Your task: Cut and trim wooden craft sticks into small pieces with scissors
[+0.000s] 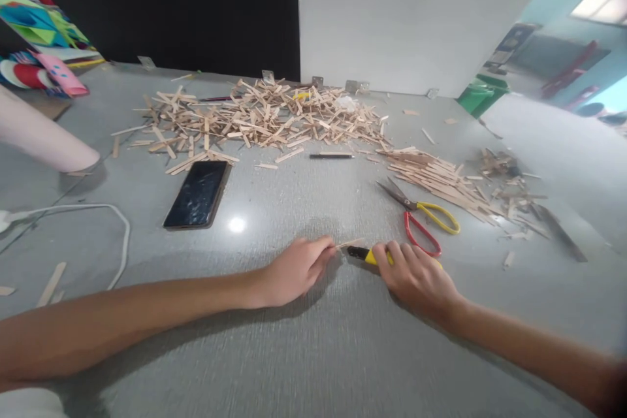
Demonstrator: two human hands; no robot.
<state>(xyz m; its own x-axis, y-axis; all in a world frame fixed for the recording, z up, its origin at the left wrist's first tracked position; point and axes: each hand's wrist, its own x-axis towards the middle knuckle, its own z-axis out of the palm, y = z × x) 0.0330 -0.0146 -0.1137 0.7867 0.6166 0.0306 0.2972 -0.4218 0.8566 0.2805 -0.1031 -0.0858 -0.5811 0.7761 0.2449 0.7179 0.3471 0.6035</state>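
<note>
Between thumb and fingers, my left hand point(298, 271) pinches a thin wooden stick point(351, 243) that points to the right. My right hand point(416, 277) is wrapped around a yellow and black utility knife point(361, 253), its black tip turned toward the stick. Whether the blade touches the wood cannot be made out. Just beyond my right hand lie scissors point(414, 206) with one yellow and one red handle loop. A pile of cut wooden sticks point(264, 114) spreads along the back, and a neater bundle of sticks point(435, 176) lies to its right.
Left of centre lies a dark phone point(197, 194). A black pen point(332, 156) rests before the pile. A white cable point(115, 209) curves at left, below a pale tube point(53, 130). At right are wood scraps and a flat metal blade point(563, 235). Black and white panels stand behind.
</note>
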